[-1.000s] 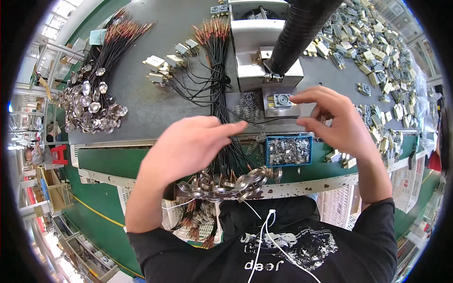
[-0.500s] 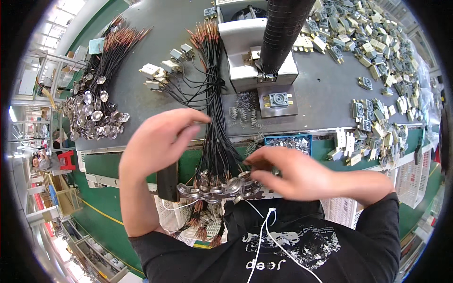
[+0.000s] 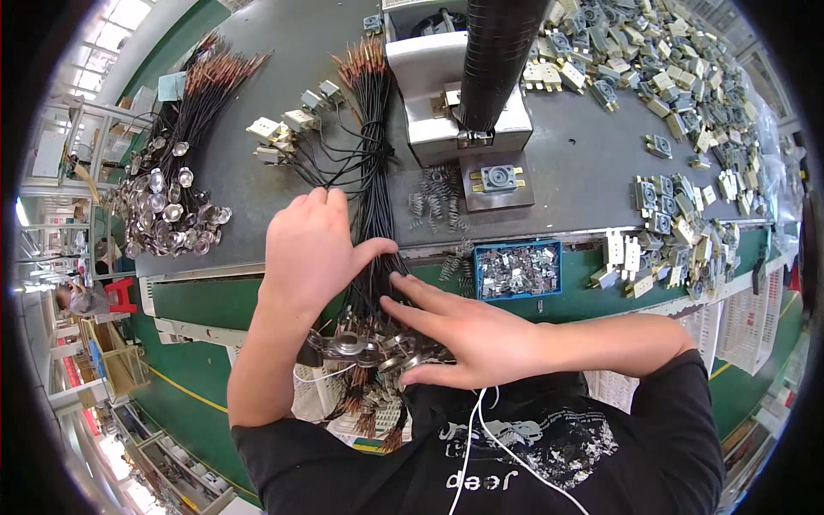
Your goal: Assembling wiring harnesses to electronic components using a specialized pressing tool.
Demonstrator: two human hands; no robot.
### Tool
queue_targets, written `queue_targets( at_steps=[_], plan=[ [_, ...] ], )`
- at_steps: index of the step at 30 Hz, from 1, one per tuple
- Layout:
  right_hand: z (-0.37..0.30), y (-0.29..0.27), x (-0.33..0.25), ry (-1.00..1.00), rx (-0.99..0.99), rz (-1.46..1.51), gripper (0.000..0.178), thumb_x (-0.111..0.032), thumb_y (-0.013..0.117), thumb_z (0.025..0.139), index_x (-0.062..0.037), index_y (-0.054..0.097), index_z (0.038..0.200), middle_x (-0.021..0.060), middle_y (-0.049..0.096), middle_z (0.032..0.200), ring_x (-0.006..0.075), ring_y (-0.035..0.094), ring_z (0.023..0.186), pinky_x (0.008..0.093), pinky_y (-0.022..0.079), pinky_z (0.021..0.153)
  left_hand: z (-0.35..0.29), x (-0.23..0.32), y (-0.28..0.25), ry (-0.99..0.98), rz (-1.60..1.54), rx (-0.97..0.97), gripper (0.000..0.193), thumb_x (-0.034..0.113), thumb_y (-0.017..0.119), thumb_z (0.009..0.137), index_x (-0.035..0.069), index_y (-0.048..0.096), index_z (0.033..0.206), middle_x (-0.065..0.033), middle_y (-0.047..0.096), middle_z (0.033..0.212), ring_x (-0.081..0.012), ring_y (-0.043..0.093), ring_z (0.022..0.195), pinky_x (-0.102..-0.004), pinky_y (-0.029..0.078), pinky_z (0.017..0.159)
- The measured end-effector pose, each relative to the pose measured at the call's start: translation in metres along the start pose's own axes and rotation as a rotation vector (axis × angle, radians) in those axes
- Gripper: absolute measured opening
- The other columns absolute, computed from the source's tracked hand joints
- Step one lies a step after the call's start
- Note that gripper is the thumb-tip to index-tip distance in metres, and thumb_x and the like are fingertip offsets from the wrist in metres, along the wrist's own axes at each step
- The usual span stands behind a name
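Observation:
A thick bundle of black cables [image 3: 375, 184] runs from the table over its front edge, with stripped copper-coloured ends at the far end. Shiny round metal caps [image 3: 348, 343] hang at its near end. My left hand [image 3: 311, 245] is closed at the bundle's left side, its thumb lying across the cables and its other fingers curled partly out of sight. From the right, my right hand [image 3: 468, 335] reaches over the near part with fingers spread; its fingertips touch the cables, its thumb by the caps. Several cables branch left to small cream and grey switch blocks [image 3: 273, 133].
A press [image 3: 455, 94] stands behind, with a grey switch block [image 3: 498, 178] on its base plate. Springs [image 3: 436, 202] lie beside it. A blue tray [image 3: 518, 296] holds small metal parts. Many switch blocks [image 3: 678, 94] are heaped right; another cable bundle [image 3: 202, 103] lies left.
My left hand has moved down and right onto the cables, its thumb now across them. My right hand has moved left over the bundle and spread its fingers. The view has shifted slightly.

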State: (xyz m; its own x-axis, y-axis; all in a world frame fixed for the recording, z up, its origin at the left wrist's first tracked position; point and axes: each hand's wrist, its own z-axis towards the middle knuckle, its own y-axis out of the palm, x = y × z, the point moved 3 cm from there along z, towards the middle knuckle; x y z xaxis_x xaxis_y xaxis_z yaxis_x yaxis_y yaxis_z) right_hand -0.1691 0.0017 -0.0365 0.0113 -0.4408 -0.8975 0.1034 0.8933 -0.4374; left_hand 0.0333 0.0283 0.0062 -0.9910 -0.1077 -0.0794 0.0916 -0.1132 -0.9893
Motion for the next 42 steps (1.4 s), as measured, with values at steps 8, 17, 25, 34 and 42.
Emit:
queue_targets(
  at_steps=[8, 17, 25, 34, 42],
  plan=[
    [0.011, 0.001, -0.008, -0.096, 0.013, 0.145, 0.075, -0.038, 0.066, 0.100, 0.0011, 0.035, 0.156, 0.0275, 0.034, 0.161, 0.0445, 0.035, 0.149, 0.0496, 0.037, 0.119, 0.007, -0.020, 0.022, -0.190, -0.206, -0.604, 0.059, 0.054, 0.067, 0.087, -0.005, 0.063, 0.080, -0.0243, 0.070, 0.085, -0.0407, 0.068, 0.084, -0.0477, 0.054, 0.080],
    [0.042, -0.050, 0.034, -0.001, -0.368, 0.786, 0.075, -0.026, 0.080, 0.092, -0.0006, 0.044, 0.152, 0.0130, 0.055, 0.145, 0.0209, 0.058, 0.127, 0.0382, 0.049, 0.109, -0.013, -0.064, 0.026, -0.255, -0.707, -0.506, 0.036, 0.029, 0.067, 0.093, -0.006, 0.059, 0.089, -0.0183, 0.061, 0.079, -0.0256, 0.055, 0.068, -0.0386, 0.048, 0.068],
    [0.084, -0.043, 0.036, 0.500, 0.117, 0.371, 0.037, -0.035, 0.065, 0.102, 0.0020, 0.063, 0.099, 0.0056, 0.068, 0.072, 0.0136, 0.064, 0.056, 0.0288, 0.054, 0.056, -0.015, -0.058, 0.028, -0.247, -1.148, -0.420, 0.023, 0.014, 0.059, 0.098, -0.006, 0.064, 0.108, -0.0110, 0.067, 0.098, -0.0145, 0.058, 0.090, -0.0329, 0.050, 0.084],
    [0.078, -0.042, 0.044, 0.464, 0.152, 0.496, 0.024, -0.018, 0.059, 0.103, 0.0054, 0.060, 0.109, 0.0109, 0.076, 0.084, 0.0121, 0.068, 0.065, 0.0286, 0.054, 0.060, -0.023, -0.069, 0.037, -0.221, -1.125, -0.428, 0.024, 0.014, 0.060, 0.096, -0.006, 0.065, 0.106, -0.0114, 0.068, 0.091, -0.0154, 0.059, 0.085, -0.0343, 0.051, 0.082],
    [0.066, -0.068, 0.044, 0.341, 0.258, 0.285, 0.035, -0.014, 0.057, 0.104, 0.0044, 0.049, 0.133, 0.0110, 0.073, 0.093, 0.0145, 0.070, 0.071, 0.0283, 0.055, 0.062, -0.018, -0.069, 0.026, -0.213, -0.847, -0.520, 0.022, 0.015, 0.063, 0.094, -0.005, 0.063, 0.102, -0.0041, 0.058, 0.085, -0.0091, 0.050, 0.077, -0.0299, 0.045, 0.067]
  ],
)
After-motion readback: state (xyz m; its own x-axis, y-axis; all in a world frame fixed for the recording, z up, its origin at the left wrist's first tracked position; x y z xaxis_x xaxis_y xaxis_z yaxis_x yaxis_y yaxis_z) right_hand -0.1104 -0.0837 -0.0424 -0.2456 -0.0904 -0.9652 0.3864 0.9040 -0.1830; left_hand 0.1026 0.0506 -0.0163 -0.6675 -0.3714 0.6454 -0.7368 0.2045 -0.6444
